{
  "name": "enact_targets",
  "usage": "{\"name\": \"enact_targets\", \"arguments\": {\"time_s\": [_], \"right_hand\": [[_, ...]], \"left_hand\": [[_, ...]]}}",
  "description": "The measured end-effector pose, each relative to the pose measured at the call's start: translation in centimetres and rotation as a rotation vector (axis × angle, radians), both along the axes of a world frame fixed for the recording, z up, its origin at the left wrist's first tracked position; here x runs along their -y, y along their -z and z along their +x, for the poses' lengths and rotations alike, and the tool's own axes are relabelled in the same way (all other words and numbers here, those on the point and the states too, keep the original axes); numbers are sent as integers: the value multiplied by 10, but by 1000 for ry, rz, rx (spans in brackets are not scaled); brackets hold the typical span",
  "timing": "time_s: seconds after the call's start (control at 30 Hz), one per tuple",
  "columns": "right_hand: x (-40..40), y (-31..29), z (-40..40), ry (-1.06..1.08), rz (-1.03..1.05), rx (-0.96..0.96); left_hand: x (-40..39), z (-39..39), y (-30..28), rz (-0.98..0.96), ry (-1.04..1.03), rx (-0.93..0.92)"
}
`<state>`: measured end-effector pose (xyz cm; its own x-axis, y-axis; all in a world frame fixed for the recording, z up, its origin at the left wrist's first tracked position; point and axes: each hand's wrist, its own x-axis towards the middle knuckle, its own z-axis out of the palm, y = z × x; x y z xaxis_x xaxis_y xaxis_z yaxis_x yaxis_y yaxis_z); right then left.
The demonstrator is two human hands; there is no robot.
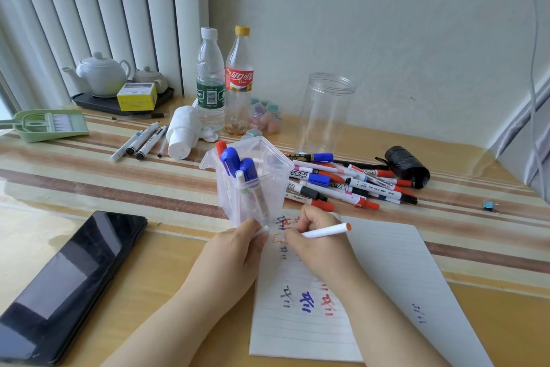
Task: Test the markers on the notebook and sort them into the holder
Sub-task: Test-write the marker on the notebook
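At centre frame the right hand (312,235) gripped a marker (327,231) on the notebook's (387,262) top edge — the left hand (238,247) pinched its cap (263,229), just beside the holder (250,179); spare markers (342,182) lay right of it.

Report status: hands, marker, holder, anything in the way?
Right hand gripping orange marker, drawing on notebook. Left hand pinching white cap. Holder partly filled, against the notebook's top edge. Untested pile behind.
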<state>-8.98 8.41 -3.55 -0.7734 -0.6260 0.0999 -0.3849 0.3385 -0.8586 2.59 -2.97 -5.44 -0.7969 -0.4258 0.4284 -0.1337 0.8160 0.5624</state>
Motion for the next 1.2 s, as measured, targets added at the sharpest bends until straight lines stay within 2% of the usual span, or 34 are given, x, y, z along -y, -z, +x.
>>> {"name": "enact_targets", "arguments": {"time_s": [0.17, 0.6, 0.73, 0.83, 0.97, 1.2], "right_hand": [[-1, 2, -2, -4, -62, 24], [1, 2, -3, 9, -24, 16], [-2, -1, -1, 69, -92, 19], [-6, -13, -1, 94, -172, 90], [-11, -35, 3, 18, -218, 208], [-23, -62, 11, -83, -224, 186]], "left_hand": [[-1, 1, -1, 19, -3, 7], [0, 2, 0, 34, 20, 4], [1, 3, 0, 29, 42, 8], [1, 4, -1, 25, 62, 8], [-4, 9, -9, 18, 105, -4], [-15, 17, -37, 82, 125, -22]]}}
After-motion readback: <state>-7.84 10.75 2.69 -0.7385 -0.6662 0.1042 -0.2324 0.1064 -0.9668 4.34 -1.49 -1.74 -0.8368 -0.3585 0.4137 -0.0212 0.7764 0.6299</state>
